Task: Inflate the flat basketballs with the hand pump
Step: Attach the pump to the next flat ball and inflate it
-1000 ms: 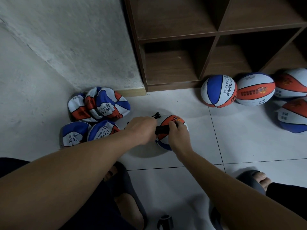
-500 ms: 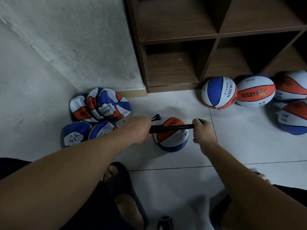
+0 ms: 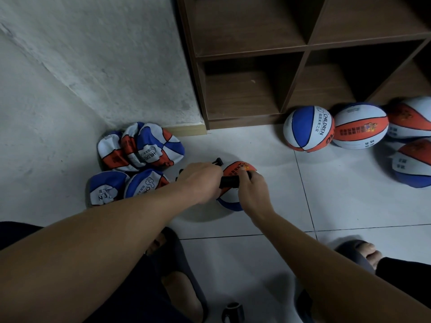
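Head view: left hand [image 3: 201,180] and right hand [image 3: 253,191] both grip the black hand pump [image 3: 229,181], held over the orange, white and blue basketball [image 3: 229,200] on the tiled floor [image 3: 349,206].

Rough plaster wall [image 3: 93,54] — matt wood-grain shelf [image 3: 245,94] — smooth, glossy floor tiles [image 3: 361,201].

One head-worn wide-angle view looks steeply down, close over the tiled floor [image 3: 349,206].
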Available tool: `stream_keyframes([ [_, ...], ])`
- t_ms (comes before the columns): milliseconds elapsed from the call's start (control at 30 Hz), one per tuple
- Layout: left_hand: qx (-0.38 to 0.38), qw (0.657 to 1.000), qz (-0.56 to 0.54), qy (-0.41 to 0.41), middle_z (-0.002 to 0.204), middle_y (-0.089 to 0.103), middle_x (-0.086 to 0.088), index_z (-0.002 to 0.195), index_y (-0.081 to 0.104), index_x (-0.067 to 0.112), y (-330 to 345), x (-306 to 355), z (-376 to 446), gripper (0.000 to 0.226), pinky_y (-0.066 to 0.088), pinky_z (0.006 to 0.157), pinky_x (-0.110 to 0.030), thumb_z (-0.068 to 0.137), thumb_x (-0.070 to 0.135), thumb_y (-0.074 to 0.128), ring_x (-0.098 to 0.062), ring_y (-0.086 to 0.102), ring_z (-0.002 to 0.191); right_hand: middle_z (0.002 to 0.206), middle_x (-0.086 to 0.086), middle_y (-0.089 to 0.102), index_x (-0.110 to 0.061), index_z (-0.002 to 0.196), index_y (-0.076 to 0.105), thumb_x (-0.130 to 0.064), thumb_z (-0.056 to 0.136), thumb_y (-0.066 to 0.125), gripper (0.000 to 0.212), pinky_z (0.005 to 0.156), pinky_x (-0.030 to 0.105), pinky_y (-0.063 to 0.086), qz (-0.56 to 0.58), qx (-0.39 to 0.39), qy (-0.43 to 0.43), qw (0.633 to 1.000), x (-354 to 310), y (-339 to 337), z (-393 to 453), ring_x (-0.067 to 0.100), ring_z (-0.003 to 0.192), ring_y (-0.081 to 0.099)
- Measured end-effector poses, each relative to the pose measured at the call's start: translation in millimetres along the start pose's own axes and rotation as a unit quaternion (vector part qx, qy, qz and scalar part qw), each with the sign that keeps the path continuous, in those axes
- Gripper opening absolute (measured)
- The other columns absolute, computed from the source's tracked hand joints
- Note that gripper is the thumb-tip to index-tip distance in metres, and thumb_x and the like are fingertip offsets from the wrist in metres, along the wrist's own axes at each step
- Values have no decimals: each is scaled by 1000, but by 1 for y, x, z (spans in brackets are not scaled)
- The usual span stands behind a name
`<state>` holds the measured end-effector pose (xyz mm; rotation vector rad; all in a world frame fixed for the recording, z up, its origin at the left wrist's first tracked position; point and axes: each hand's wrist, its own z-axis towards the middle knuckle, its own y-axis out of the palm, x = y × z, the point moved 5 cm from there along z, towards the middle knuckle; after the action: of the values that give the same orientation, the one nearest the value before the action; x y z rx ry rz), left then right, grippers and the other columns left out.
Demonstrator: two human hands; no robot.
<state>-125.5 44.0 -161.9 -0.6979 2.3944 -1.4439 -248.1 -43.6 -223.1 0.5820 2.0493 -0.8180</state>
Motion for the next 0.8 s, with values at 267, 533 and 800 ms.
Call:
stream_keyframes([
  [267,-17,1000,-4,5,72,56,-1,72,46,23,3,1,0,36,44,60,-35,101,29,66,-20,54,61,87,18,70,-4,105,69,-41,113,43,46,74,46,54,-9,-28,7,1000,1,-3,2,29,76,65],
  [533,27,999,-5,-18,77,61,0,84,61,22,1,-26,3,21,34,50,-31,98,36,68,-18,56,62,65,3,44,0,88,59,-33,100,52,36,61,43,36,11,26,34,999,5,-72,37,22,62,41],
  [800,41,999,34,-8,76,57,2,88,61,21,6,-22,6,18,41,59,-33,99,34,68,-23,59,68,65,4,40,-8,76,49,-21,100,48,28,61,41,34,28,39,59,997,9,-56,24,22,62,38],
])
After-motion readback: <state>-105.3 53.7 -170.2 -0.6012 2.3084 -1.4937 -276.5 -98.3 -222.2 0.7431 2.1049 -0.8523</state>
